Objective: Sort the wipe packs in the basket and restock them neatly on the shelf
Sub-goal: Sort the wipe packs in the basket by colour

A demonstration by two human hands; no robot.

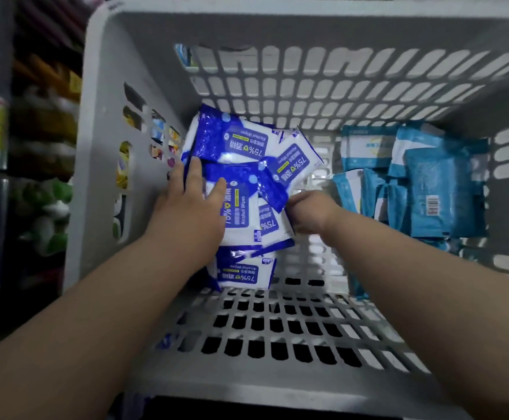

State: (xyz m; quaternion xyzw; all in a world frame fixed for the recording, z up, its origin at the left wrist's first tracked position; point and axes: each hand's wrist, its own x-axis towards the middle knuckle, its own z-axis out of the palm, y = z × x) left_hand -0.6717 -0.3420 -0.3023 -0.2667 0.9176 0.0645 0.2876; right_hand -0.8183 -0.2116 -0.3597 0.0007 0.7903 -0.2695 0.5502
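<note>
Both of my arms reach down into a grey slotted basket [101,86]. Several dark blue and white alcohol wipe packs [232,140] lie piled at its left side. My left hand [189,204] rests flat on the pile, its straight fingers over the left edge of the packs. At the pile's right edge my right hand [307,212] is curled, its fingers tucked under or round a dark blue pack [270,221]; the fingertips are hidden. Several light blue wipe packs [429,189] stand in a group at the basket's right side, apart from both hands.
A shelf [38,122] with blurred, colourful goods runs along the left of the basket. The basket's slotted floor [277,328] shows bare in front of the packs, and a strip of floor [323,177] separates the two groups.
</note>
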